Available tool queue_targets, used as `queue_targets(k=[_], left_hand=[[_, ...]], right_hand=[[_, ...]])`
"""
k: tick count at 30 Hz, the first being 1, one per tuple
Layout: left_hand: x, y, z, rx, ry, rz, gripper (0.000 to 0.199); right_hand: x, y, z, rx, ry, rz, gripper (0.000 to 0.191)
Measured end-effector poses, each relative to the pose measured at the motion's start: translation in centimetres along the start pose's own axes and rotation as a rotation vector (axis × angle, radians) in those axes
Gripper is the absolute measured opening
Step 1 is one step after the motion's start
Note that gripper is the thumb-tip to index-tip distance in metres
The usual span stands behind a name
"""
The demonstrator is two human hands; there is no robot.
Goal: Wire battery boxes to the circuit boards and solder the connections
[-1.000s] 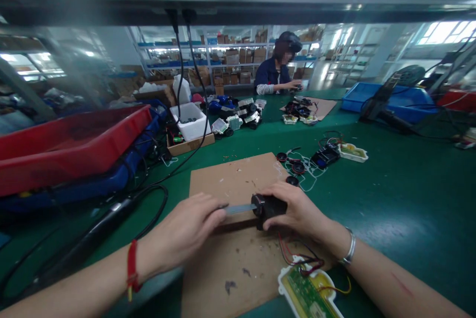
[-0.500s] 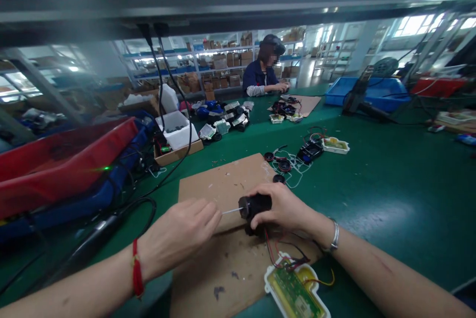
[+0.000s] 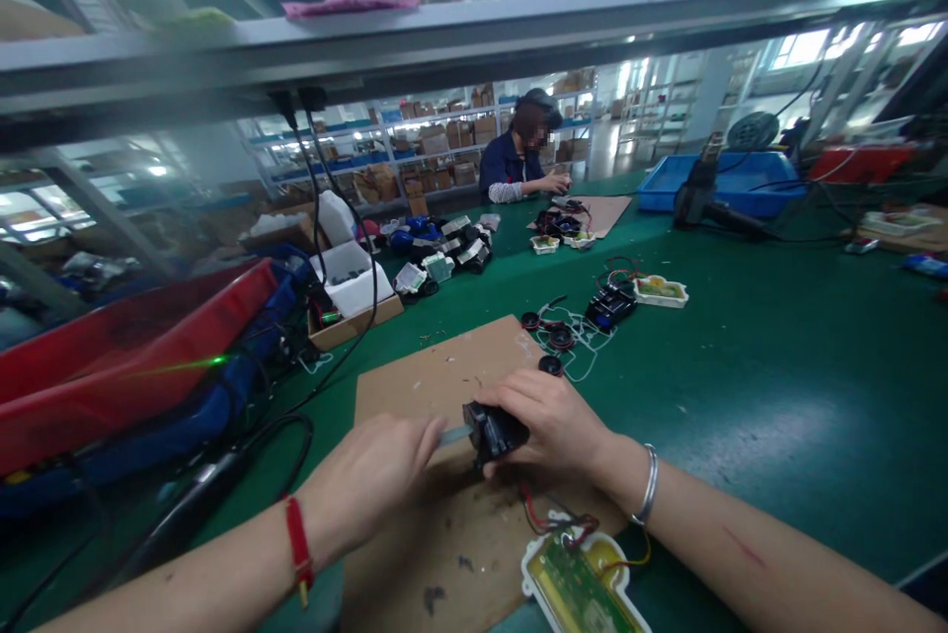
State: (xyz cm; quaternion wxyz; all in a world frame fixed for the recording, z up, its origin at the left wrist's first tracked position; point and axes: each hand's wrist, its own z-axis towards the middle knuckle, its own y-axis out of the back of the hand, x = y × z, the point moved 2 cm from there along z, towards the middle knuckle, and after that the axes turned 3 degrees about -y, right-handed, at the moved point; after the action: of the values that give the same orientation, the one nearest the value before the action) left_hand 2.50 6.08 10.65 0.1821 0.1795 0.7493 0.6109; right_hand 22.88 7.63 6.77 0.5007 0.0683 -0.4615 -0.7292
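Observation:
My left hand (image 3: 377, 465), with a red string at its wrist, is closed round a thin tool (image 3: 453, 435) whose tip meets the end of a black plastic part (image 3: 495, 434). Around that part are the fingers of my right hand (image 3: 552, 416), which wears a silver bangle. Both hands are above the brown cardboard (image 3: 422, 376). Red and black wires run below the black part to a white-edged casing with a green circuit board (image 3: 582, 579) at the bottom.
Small black speakers (image 3: 561, 337) with wires lie past the cardboard, near a black unit (image 3: 611, 305). At left are a red bin (image 3: 133, 356) and a white box (image 3: 355, 282). A heat gun (image 3: 696, 194) rests by a blue tray (image 3: 762, 181). A person (image 3: 518, 154) sits across the table.
The view has tilted up slightly. The black part has turned and shifted left in my right hand. My left hand has rotated, and a wider piece of the tool shows beside its fingers.

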Motion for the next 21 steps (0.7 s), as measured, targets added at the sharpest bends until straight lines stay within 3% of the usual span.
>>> queue_targets(k=[4, 8, 11, 17, 21], left_hand=[[0.3, -0.1, 0.5, -0.072, -0.123, 0.376, 0.037], [0.7, 0.1, 1.4, -0.121, -0.322, 0.489, 0.032], [1.5, -0.1, 1.7, -0.135, -0.334, 0.405, 0.034], [4.4, -3.2, 1.9, -0.129, -0.033, 0.199, 0.042], [3.2, -4.1, 2.3, -0.204, 0.013, -0.009, 0.033]], right_hand=[[-0.1, 0.0, 0.3, 0.033, -0.283, 0.092, 0.059], [-0.1, -0.6, 0.1, 0.139, -0.524, 0.315, 0.040], [-0.2, -0.8, 0.1, 0.151, -0.528, 0.369, 0.038], [-1.6, -0.4, 0.1, 0.104, -0.397, 0.023, 0.055], [-2.1, -0.6, -0.3, 0.135, -0.377, -0.035, 0.061]])
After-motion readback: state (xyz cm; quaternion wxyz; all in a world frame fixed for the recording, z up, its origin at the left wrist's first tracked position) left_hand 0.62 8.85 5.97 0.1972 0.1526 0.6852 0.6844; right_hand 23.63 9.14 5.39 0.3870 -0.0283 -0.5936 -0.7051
